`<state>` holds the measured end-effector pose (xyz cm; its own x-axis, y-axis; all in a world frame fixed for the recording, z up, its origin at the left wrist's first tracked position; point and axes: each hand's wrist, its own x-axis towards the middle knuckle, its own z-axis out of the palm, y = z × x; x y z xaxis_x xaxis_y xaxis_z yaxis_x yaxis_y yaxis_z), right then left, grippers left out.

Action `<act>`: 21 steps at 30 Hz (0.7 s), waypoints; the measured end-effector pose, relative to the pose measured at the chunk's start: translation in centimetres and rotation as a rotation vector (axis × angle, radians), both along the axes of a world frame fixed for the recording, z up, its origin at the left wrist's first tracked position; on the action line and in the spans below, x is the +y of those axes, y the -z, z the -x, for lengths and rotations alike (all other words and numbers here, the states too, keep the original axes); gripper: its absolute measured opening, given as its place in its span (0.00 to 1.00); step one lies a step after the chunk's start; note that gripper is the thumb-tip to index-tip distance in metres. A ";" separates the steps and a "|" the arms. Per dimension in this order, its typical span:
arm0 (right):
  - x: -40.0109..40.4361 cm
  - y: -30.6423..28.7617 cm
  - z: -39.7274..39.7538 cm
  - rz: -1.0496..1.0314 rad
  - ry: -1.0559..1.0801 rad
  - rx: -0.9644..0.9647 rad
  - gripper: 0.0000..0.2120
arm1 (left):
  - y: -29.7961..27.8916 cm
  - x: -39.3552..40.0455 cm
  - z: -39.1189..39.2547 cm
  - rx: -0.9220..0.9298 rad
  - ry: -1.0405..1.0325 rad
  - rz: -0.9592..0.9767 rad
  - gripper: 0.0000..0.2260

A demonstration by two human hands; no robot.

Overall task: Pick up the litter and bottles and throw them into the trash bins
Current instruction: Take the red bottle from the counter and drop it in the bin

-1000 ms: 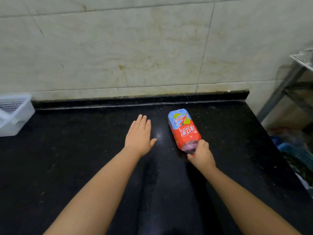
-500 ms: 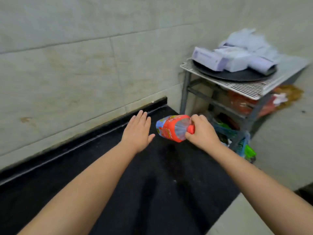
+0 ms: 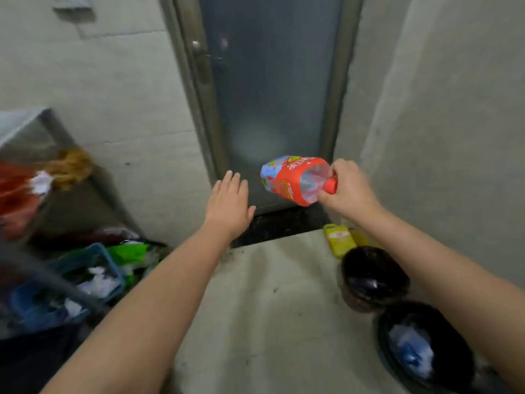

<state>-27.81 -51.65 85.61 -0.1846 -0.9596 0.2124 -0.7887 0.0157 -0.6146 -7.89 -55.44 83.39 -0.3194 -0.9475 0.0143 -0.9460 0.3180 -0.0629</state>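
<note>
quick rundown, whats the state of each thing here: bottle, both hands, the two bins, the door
bottle: capped, looks empty, held sideways in the air by its neck
right hand: closed on the bottle's neck
left hand: open, flat, holding nothing
near bin: open, black liner, some litter inside
far bin: open, black liner, contents unclear
door: shut

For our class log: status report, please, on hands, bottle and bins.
Right hand grips bottle by neck. Left hand open, empty. Two black bins on floor below right arm; nothing blocking.
</note>
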 end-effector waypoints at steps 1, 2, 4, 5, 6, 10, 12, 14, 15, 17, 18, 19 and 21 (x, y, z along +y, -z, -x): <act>0.2 0.4 4.9 -0.002 0.063 -0.002 0.16 | 0.5 -1.0 4.9 0.023 0.050 -0.006 0.28; 0.6 0.9 9.4 -0.005 0.116 0.001 0.18 | 1.0 -1.8 9.3 0.040 0.101 -0.016 0.28; 1.4 1.8 17.2 -0.040 0.231 -0.008 0.21 | 1.9 -3.1 17.2 0.041 0.221 -0.024 0.28; 1.5 2.3 20.4 -0.067 0.286 -0.019 0.19 | 2.4 -3.7 20.4 0.035 0.272 -0.028 0.28; 1.6 3.1 23.4 -0.102 0.339 -0.035 0.18 | 3.0 -4.5 23.4 0.025 0.315 -0.037 0.28; 0.8 7.4 31.5 -0.232 0.453 -0.049 0.26 | 6.7 -8.4 33.1 0.007 0.384 -0.122 0.27; -0.2 10.5 34.4 -0.309 0.497 -0.057 0.27 | 9.6 -10.7 36.9 -0.004 0.409 -0.174 0.27; -1.9 14.4 36.9 -0.412 0.534 -0.075 0.22 | 13.2 -13.3 40.1 -0.046 0.434 -0.216 0.28; -2.8 16.4 37.7 -0.464 0.522 -0.082 0.21 | 14.9 -14.4 41.1 -0.070 0.433 -0.250 0.28; -5.0 20.7 39.1 -0.574 0.527 -0.108 0.22 | 18.7 -16.7 43.1 -0.133 0.439 -0.343 0.29; -6.3 23.1 39.8 -0.618 0.535 -0.130 0.23 | 20.8 -17.9 44.0 -0.156 0.437 -0.382 0.29; -7.5 25.7 40.2 -0.652 0.531 -0.158 0.23 | 23.0 -19.1 44.6 -0.175 0.434 -0.415 0.30; -9.3 31.6 40.5 -0.749 0.510 -0.244 0.23 | 27.7 -20.8 45.3 -0.222 0.433 -0.482 0.30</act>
